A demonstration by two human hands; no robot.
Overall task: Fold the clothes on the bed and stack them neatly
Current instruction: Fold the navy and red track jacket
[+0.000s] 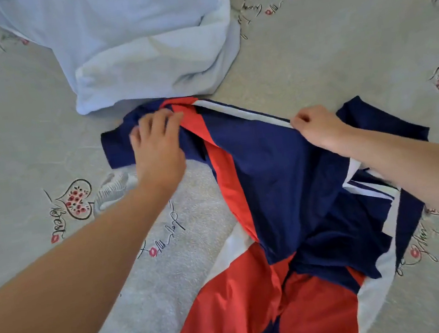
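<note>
A navy, red and white jacket (265, 166) lay spread and rumpled across the bed (335, 41), running from the middle of the view down to its bottom edge. The left hand (156, 143) rested on the jacket's far left corner, its fingers (164, 119) curled into a bunch of navy and red cloth and holding it. The right hand (315, 125) was at the far edge further right, its fingers (299, 120) pinching the cloth by the white stripe, so that the edge ran stretched between the two hands. Both bare forearms reached in from the bottom corners, the right one crossing over the jacket's right side.

Just beyond the jacket, touching or nearly touching its far edge, a pale blue garment (128, 39) lay in a loose heap. The bed's grey cover carried printed hearts and script.
</note>
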